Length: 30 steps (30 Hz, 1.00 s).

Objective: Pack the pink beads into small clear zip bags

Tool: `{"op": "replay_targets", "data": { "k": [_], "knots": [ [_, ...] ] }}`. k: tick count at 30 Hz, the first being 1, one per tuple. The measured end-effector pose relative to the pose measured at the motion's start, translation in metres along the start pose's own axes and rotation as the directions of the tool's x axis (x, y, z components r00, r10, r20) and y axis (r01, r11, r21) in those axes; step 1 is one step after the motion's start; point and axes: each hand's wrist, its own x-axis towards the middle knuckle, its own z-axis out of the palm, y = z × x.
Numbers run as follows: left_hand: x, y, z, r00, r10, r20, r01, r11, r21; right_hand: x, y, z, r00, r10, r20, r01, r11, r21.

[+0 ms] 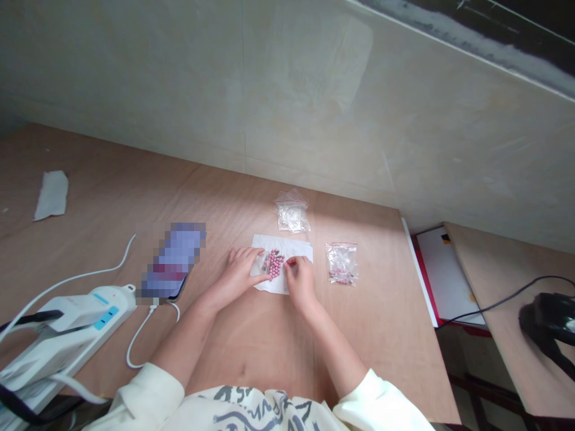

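A small heap of pink beads (275,265), with a few dark ones among them, lies on a white sheet of paper (300,246) in the head view. My left hand (242,269) is closed around a small clear plastic bag (260,263), its mouth turned toward the beads. From the right, my right hand (300,278) has thumb and forefinger pinched together at the edge of the heap; whatever is between the fingertips is too small to make out. To the right sits a zip bag (342,263) with some pink and dark beads at its bottom.
Behind the paper lies a pile of clear zip bags (293,212). A phone (173,260) on a charging cable is left of my hands, near a white power strip (76,335). A crumpled tissue (51,194) lies far left. The wall bounds the table (381,335) at the back.
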Motion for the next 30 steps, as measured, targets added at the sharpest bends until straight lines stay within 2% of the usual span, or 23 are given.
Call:
{"op": "replay_targets", "data": {
  "k": [3, 5, 9, 13, 23, 26, 30],
  "knots": [
    [0.000, 0.001, 0.001, 1.000, -0.004, 0.005, 0.004, 1.000, -0.009, 0.000, -0.012, -0.004, 0.996, -0.064, 0.063, 0.056, 0.990, 0.133],
    [0.000, 0.002, 0.001, 1.000, -0.003, 0.007, 0.003, 1.000, -0.013, 0.002, -0.015, -0.004, 0.995, -0.071, 0.068, 0.060, 0.985, 0.164],
    [0.000, 0.000, -0.001, 1.000, -0.004, 0.006, 0.004, 1.000, -0.005, 0.010, -0.004, 0.001, 1.000, 0.005, -0.026, -0.004, 0.998, 0.059],
    [0.000, -0.002, -0.003, 1.000, -0.009, 0.002, 0.009, 1.000, 0.012, 0.018, 0.002, 0.007, 0.999, -0.019, 0.032, 0.018, 1.000, 0.022],
    [0.000, 0.000, -0.006, 1.000, -0.029, 0.012, 0.029, 1.000, 0.013, 0.026, 0.004, 0.007, 0.997, 0.019, 0.081, -0.018, 1.000, -0.017],
    [0.001, 0.000, -0.006, 0.999, -0.038, 0.022, 0.038, 0.999, 0.020, 0.024, -0.001, 0.006, 0.997, 0.034, 0.068, -0.038, 0.997, 0.063],
    [0.001, 0.001, -0.006, 0.999, -0.038, 0.021, 0.037, 0.999, 0.009, 0.018, -0.013, 0.005, 0.989, -0.027, 0.143, -0.006, 0.974, 0.226]
  ]
}}
